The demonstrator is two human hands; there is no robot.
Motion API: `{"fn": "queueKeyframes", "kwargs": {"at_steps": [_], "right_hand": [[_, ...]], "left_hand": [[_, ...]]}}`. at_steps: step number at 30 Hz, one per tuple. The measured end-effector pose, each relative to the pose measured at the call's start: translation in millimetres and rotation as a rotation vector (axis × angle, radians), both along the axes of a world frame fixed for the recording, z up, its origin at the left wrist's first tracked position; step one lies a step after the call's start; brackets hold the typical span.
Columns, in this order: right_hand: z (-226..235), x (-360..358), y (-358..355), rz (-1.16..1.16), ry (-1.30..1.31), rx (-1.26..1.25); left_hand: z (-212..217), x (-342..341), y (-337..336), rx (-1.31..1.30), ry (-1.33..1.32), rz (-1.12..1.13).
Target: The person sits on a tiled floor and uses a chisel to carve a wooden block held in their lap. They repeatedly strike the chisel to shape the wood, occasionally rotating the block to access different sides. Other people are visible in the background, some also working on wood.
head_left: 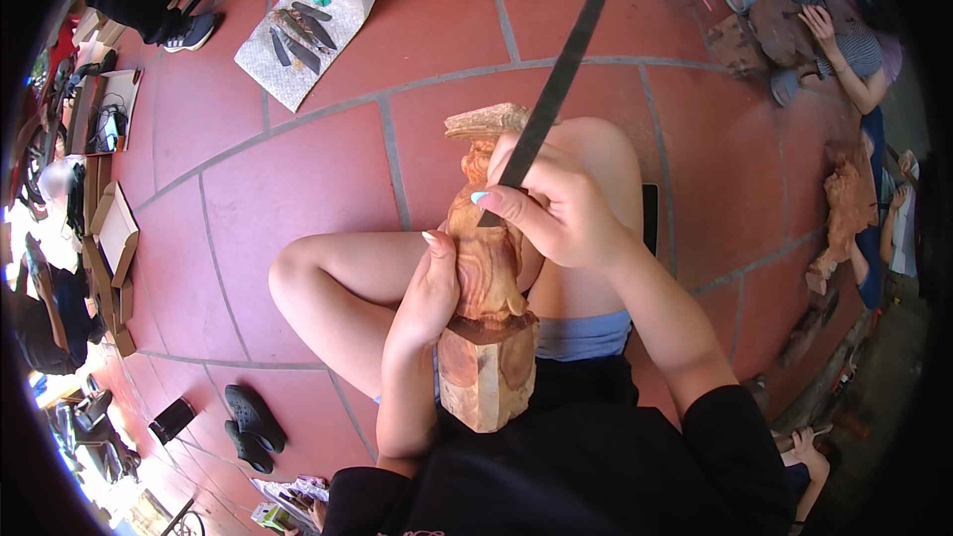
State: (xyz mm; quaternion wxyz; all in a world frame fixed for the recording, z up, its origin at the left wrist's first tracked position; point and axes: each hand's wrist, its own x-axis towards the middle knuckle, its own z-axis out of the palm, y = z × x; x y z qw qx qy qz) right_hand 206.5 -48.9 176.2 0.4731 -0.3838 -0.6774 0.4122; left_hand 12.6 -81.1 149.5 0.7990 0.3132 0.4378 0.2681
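Note:
A reddish-brown wood carving (486, 278) stands in my lap between my bent legs. Its figure has a swirling grain, a pale rough piece on top and a blocky faceted base. My left hand (429, 288) is wrapped round the carving's left side, thumb on its front. In my right hand (576, 203) I grip a long flat dark metal strip, which looks like a flat file (568, 69). The file slants up and to the right, its lower end against the front of the carving's middle. My right palm hides part of the upper figure.
Several dark blades (296, 40) lie on a white sheet (260, 67) at the far left. Black clogs (256, 422) and a black cylinder (173, 420) are at the near left. Cardboard boxes (112, 228) line the left. Another carving (846, 208) and other people are at the right.

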Motion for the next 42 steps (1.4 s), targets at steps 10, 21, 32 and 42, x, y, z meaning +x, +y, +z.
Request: {"fn": "queueKeyframes", "kwargs": {"at_steps": [10,21,32,42], "right_hand": [[1.0,-3.6,1.9,-0.061,0.020,-0.019],[0.1,5.3,1.2,0.079,0.041,0.028],[4.1,-5.4,-2.8,0.010,0.108,0.106],[10.1,-2.3,-3.2,0.062,0.089,0.081]], "left_hand": [[9.9,1.5,-0.4,0.089,0.144,0.022],[-10.9,0.9,-4.6,-0.022,0.013,0.097],[-15.3,-0.4,-9.0,-0.056,0.009,0.103],[16.4,7.9,-4.9,0.016,0.167,0.116]]}}
